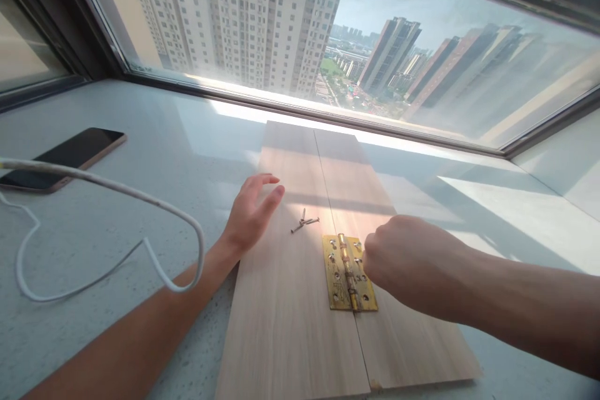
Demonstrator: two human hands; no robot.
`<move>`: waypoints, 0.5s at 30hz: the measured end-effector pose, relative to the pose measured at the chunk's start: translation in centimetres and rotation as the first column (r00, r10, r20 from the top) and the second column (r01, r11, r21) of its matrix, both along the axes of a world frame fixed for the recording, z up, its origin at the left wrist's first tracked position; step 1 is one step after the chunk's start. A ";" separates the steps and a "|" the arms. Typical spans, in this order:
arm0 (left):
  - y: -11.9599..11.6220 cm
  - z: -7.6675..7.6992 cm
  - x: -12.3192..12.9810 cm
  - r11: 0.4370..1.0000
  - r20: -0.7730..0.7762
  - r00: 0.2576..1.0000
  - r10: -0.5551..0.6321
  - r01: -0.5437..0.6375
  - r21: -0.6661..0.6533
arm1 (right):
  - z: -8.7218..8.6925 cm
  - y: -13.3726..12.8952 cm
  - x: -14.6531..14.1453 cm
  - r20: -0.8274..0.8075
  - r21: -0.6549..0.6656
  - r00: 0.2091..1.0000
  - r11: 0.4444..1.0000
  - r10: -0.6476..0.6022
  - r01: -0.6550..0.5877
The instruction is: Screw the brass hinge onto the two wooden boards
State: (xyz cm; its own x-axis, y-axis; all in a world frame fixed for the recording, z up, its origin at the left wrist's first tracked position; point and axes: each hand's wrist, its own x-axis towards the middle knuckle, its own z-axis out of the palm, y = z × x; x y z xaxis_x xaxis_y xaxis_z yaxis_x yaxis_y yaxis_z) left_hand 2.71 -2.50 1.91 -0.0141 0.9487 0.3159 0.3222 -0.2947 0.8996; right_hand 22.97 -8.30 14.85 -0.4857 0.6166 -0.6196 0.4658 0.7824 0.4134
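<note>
Two pale wooden boards (290, 325) lie side by side, with a narrow seam between them. Across that seam lies a brass butt hinge (338, 287), opened flat; several of its screw holes show. My right hand (394, 253) is closed in a fist at the hinge's right edge, over the right board. Its fingertips are turned away, so whatever it may hold is hidden. Several loose screws (304, 222) lie in a small pile on the left board, above the hinge. Beside them, my left hand (253, 212) is over the board's left edge, thumb and fingers apart, holding nothing.
The boards rest on a speckled white windowsill (197, 337) below a large window (281, 25). At left lies a dark-screened phone (75, 153). A white cable (135, 197) loops in front of it, close to my left forearm.
</note>
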 end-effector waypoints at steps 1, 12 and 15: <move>0.0 0.0 0.0 1.000 0.016 1.000 -0.002 0.002 -0.001 | 0.0 0.1 0.0 -0.014 0.019 0.997 0.997 -0.073 0.073; -0.3 0.9 0.5 0.995 -0.399 0.912 -0.100 0.104 -0.011 | -0.5 -1.4 0.9 -0.169 0.105 0.855 0.854 -0.490 0.510; -0.4 1.6 0.3 0.970 -0.576 0.789 -0.212 0.242 -0.025 | -0.2 -1.6 1.3 -0.162 0.118 0.869 0.865 -0.468 0.488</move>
